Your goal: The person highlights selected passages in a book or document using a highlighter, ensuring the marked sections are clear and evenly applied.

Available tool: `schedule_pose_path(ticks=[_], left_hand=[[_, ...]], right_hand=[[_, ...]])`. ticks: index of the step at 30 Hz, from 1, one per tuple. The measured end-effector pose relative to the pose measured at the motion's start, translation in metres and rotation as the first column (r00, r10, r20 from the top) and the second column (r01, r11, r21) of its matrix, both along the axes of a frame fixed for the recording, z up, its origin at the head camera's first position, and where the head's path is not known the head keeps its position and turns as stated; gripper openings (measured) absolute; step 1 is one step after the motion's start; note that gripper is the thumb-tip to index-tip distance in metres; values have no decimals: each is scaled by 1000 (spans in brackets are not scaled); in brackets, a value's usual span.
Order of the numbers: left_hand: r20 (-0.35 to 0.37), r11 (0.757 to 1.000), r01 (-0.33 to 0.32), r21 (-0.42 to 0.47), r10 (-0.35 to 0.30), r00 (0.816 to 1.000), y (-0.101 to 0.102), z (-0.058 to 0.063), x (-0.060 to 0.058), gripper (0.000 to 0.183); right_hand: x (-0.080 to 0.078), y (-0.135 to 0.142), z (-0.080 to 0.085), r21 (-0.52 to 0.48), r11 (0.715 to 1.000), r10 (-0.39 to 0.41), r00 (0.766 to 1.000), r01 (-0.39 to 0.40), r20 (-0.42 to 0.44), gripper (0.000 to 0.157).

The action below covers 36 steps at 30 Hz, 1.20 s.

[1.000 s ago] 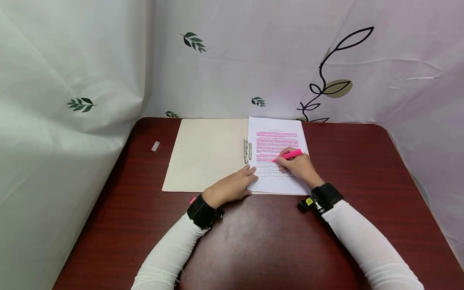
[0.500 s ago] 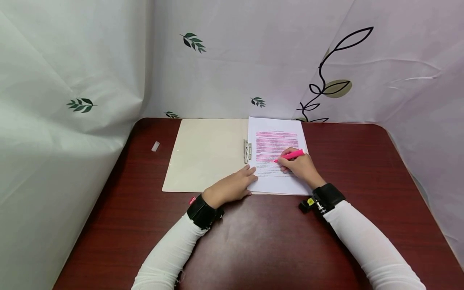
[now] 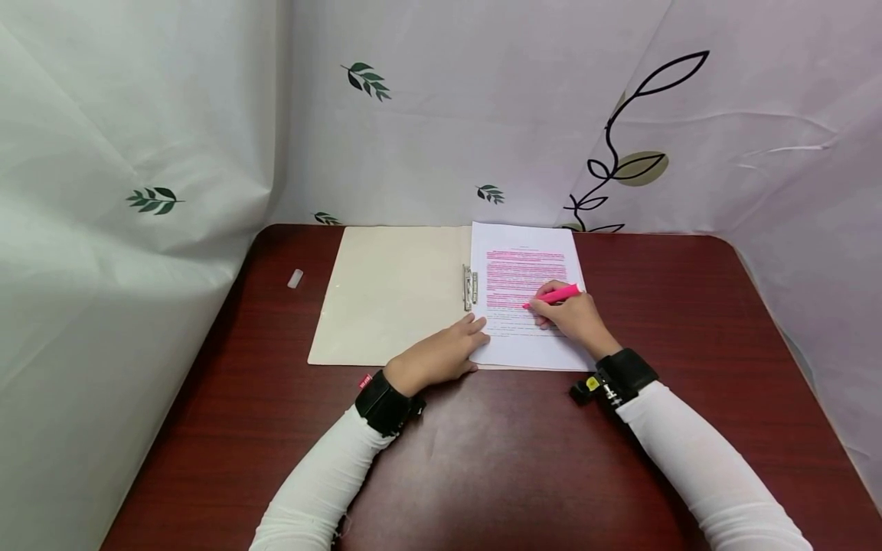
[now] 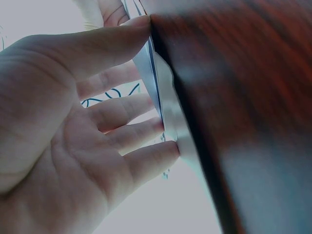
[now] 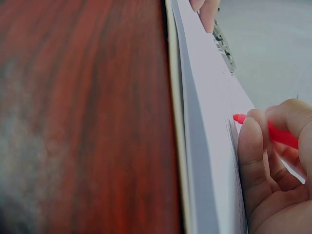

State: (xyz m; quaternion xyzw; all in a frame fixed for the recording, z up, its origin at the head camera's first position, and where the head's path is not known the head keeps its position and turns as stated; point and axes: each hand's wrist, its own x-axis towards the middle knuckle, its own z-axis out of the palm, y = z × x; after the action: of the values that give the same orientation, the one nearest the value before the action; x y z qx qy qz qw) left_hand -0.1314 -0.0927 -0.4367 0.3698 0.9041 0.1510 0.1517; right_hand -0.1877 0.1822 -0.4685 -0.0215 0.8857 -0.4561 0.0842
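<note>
Right hand on the page, fingers and thumb pinched round the pink marker, its tip down at the lower end of the pink-marked lines — whether it touches or hovers a hair above is too fine to tell. The printed paper lies on the right side of the open folder, just beside the metal clip, all of it flat on the counter. Over to the left hand: fingers apart, gripping nothing, resting across the folder's near edge with the fingertips on the paper's lower left part. That's a sensible anchor, I'd say; light, steady pressure there should stop the sheet creeping under a stroke. For a clean line, the marker wants a constant slant and an even push along the print, with the heel of the hand kept off fresh ink — wet pink could smear. Best to lift the tip fully between rows, too, as a dragged one would probably leave a stray streak.
</note>
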Motion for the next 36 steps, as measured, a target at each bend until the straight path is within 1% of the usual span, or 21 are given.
schedule_pose_path(ticks=[7, 18, 25, 31, 36], left_hand=[[2, 1000, -5, 1, 5, 1000, 0, 1, 0, 45], [14, 1000, -7, 8, 7, 1000, 1, 1, 0, 46], [10, 1000, -11, 12, 11, 1000, 0, 0, 0, 46], [-4, 1000, -5, 10, 5, 1000, -1, -2, 0, 46], [-8, 1000, 0, 17, 0, 1000, -1, -2, 0, 46]], right_hand=[[2, 2, 3, 15, 1000, -6, 1000, 6, 1, 24], [2, 4, 3, 2, 1000, -7, 1000, 7, -30, 20], [2, 6, 2, 28, 1000, -9, 1000, 10, -25, 21], [2, 7, 2, 24, 1000, -18, 1000, 19, -9, 23], [2, 7, 2, 17, 999, -27, 1000, 27, -4, 22]])
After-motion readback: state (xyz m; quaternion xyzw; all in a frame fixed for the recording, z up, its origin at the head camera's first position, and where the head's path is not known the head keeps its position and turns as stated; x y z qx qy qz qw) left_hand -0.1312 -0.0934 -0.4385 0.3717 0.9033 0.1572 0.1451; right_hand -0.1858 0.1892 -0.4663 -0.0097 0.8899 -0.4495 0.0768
